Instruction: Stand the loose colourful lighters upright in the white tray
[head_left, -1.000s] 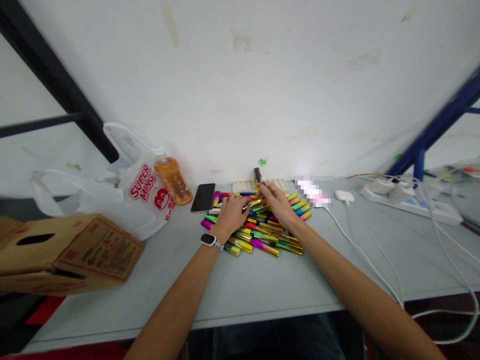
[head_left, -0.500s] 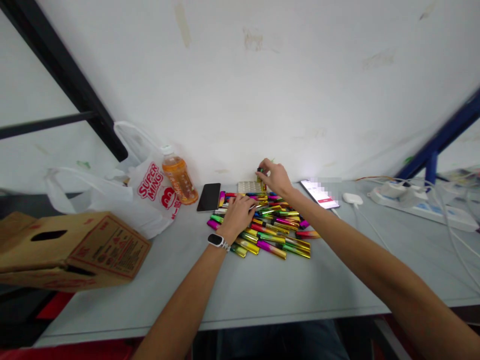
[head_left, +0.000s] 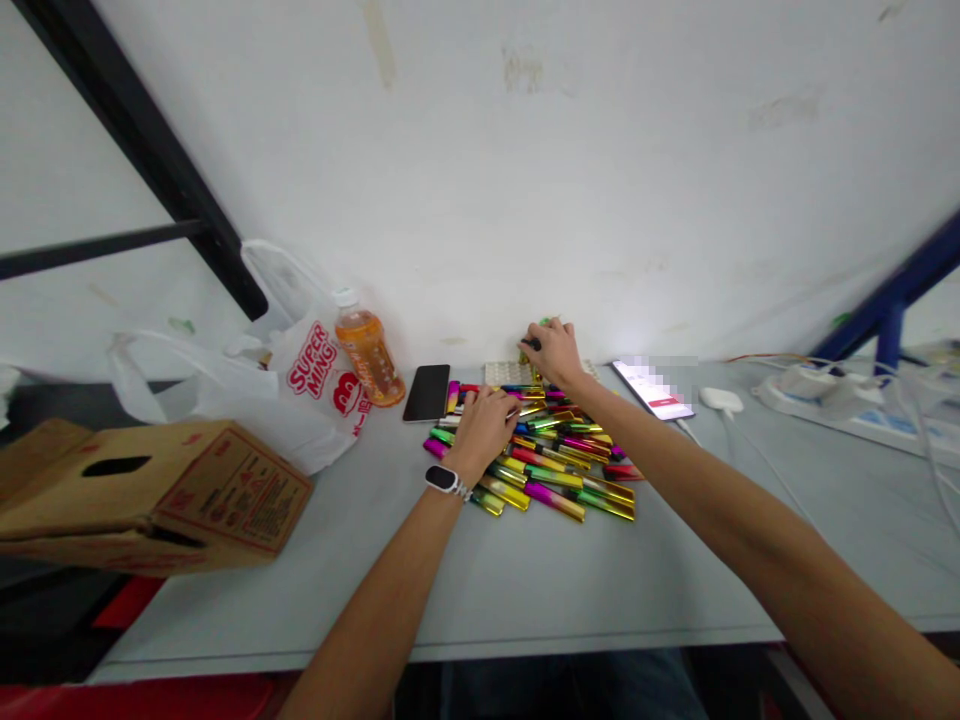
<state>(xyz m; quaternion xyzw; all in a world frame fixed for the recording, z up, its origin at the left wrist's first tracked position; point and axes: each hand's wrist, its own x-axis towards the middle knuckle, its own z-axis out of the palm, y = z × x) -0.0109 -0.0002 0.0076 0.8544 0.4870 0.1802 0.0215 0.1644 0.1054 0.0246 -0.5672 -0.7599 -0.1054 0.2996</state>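
Shiny lighters (head_left: 553,500) in purple, green, red, yellow and gold lie in a loose pile on the grey table. My left hand (head_left: 484,425), with a smart band on its wrist, rests over the left side of the pile. Its fingers curl down around a lighter there, mostly covered by the hand. Behind the pile, against the wall, stands a pale tray with small cells (head_left: 501,372). Above this tray my right hand (head_left: 556,355) pinches a gold lighter with a black top (head_left: 531,344), held roughly upright. Part of the tray is hidden behind that hand.
Left of the pile are a dark phone (head_left: 427,393), an orange drink bottle (head_left: 369,350), a white plastic bag (head_left: 300,400) and a cardboard box (head_left: 217,490). On the right lie a lit phone (head_left: 654,390), a white charger (head_left: 721,401) and a power strip (head_left: 847,405) with cables.
The whole view has shifted slightly, moving things a little to the right. My right hand has turned somewhat over the tray, still with the lighter. My left hand stays on the pile.
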